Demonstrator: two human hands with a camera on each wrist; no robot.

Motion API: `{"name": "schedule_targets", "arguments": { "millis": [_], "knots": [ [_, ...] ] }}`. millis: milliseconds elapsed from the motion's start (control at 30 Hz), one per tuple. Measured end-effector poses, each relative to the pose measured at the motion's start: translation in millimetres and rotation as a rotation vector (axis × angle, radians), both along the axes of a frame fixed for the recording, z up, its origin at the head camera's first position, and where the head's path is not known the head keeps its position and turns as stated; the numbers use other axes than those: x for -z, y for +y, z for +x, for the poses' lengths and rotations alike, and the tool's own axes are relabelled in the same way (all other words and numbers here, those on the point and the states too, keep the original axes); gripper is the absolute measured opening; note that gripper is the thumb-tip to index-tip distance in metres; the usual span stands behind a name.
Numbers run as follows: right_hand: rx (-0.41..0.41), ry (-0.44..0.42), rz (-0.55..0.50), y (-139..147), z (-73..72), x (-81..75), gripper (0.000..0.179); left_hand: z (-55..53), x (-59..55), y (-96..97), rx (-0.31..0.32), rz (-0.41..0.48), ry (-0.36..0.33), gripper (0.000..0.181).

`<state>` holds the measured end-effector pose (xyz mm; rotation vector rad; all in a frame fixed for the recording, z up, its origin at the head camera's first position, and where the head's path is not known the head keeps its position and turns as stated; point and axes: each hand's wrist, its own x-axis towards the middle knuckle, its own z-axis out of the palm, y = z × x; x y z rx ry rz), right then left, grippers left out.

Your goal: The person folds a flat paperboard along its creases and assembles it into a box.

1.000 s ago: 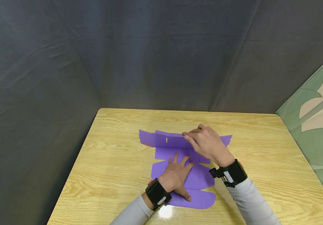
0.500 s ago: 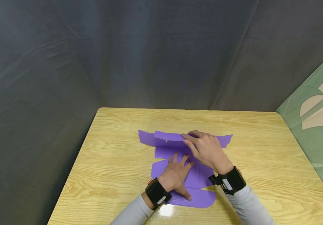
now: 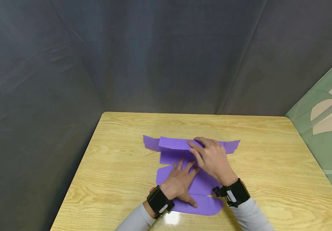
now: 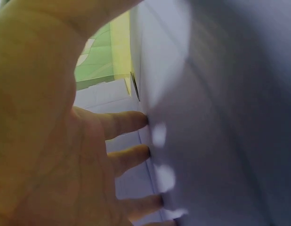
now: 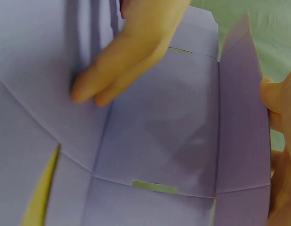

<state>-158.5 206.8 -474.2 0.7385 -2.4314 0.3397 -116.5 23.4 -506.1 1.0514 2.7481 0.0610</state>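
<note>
I'd brace purple cardboard (image 3: 209,205) under left hand (image 3: 179,183), fingers spread wide, bending far flap (image 3: 173,143) evenly, right hand (image 3: 213,160) touching its edge, pinch I can't tell.

Glare on table (image 3: 119,173) (small), wrist views dim

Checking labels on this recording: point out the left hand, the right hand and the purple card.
left hand (image 3: 179,183): head view, back of the hand
right hand (image 3: 213,159): head view, back of the hand
purple card (image 3: 199,184): head view, flat panel beside the left hand
</note>
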Motion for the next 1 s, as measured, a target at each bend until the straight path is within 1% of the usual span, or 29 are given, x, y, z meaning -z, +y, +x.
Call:
{"name": "schedule_targets", "arguments": {
  "millis": [100, 200, 333, 433, 500, 567, 633, 667, 733, 867, 933, 1000],
  "knots": [
    [0.002, 0.037, 0.002, 0.1, 2.6, 5.6, 0.041, 0.2, 4.6, -5.4, 0.017, 0.061, -0.021, 0.134],
    [0.003, 0.054, 0.001, 0.2, 4.6, 10.0, 0.046, 0.4, 8.5, -10.0, 0.030, 0.090, -0.024, 0.128],
    [0.016, 0.054, -0.005, 0.1, 5.2, 13.3, 0.047, 1.2, 11.5, -14.9, 0.049, 0.116, 0.000, 0.116],
    [0.028, 0.048, -0.013, -0.6, 5.0, 14.8, 0.046, 0.8, 11.0, -22.0, 0.061, 0.150, 0.017, 0.106],
    [0.031, 0.046, -0.018, -1.3, 4.8, 15.7, 0.044, -1.0, 9.4, -30.8, 0.060, 0.175, 0.018, 0.102],
    [0.030, 0.048, -0.025, -2.1, 4.3, 16.6, 0.043, -5.2, 6.8, -42.0, 0.042, 0.215, 0.020, 0.100],
    [0.026, 0.056, -0.037, -3.0, 3.4, 17.3, 0.042, -11.9, 4.5, -54.7, 0.013, 0.284, 0.038, 0.094],
    [0.024, 0.062, -0.043, -3.1, 2.8, 17.7, 0.042, -15.7, 2.9, -61.3, -0.008, 0.325, 0.053, 0.089],
    [0.022, 0.079, -0.059, -3.5, 1.7, 18.5, 0.042, -24.3, 1.3, -74.4, -0.052, 0.431, 0.116, 0.073],
    [0.013, 0.111, -0.079, -4.0, 0.1, 21.6, 0.042, -40.6, 1.7, -100.9, -0.165, 0.663, 0.296, 0.031],
    [0.008, 0.115, -0.081, -4.5, 0.0, 23.1, 0.041, -49.3, 2.0, -111.5, -0.225, 0.763, 0.387, 0.023],
    [0.002, 0.114, -0.081, -4.9, 0.0, 24.1, 0.041, -57.9, -1.0, -118.8, -0.270, 0.821, 0.436, 0.022]
  ]
}}
